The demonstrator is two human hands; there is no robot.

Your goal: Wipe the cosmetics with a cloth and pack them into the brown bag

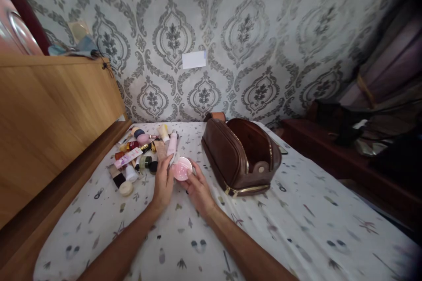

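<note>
A round pink compact (pixel 182 169) with a shiny surface is held between my two hands above the patterned sheet. My right hand (pixel 198 186) grips its right side, thumb on top. My left hand (pixel 164 182) is at its left side with the fingers pressed together; whether they also hold something small is hard to see. Left of my hands lies a pile of cosmetics, with a pink tube (pixel 172 143), a green jar (pixel 145 162), a floral pink packet (pixel 128 157) and a cream round jar (pixel 125 188). An unzipped brown leather bag (pixel 227 158) stands to the right.
A wooden headboard panel (pixel 59 109) rises at the left. The patterned wall is behind the bed, with a white paper (pixel 194 59) on it. A brown cylindrical object (pixel 216 117) lies behind the bag. Dark furniture (pixel 346 158) stands at the right.
</note>
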